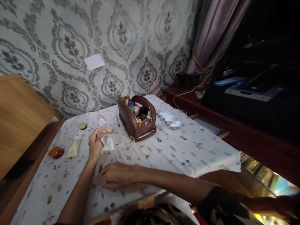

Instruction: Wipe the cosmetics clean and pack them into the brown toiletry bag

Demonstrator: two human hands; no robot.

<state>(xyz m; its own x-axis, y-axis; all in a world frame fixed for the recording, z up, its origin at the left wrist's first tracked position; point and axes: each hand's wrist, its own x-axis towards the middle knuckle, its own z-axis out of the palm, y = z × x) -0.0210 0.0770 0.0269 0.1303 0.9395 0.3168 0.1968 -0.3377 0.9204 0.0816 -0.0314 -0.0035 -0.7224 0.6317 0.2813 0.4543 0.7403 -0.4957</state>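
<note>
My left hand is closed on a crumpled white tissue. Its fingertips are at a small round beige container; whether they grip that too, I cannot tell. Nearer to me, my right hand is low over the printed tablecloth, palm down, its fingers bent and blurred. Behind the hands stands an unzipped brown leather cosmetic bag, packed with several small jars and bottles. Left of my left hand are a cream tube, an amber jar, a small green-topped jar and a pink-and-white tube.
A pixelated pale item lies right of the bag. Along the right runs a dark red wooden surface with a white cable and a large dark screen. A wooden panel rises at the left, with patterned wallpaper behind.
</note>
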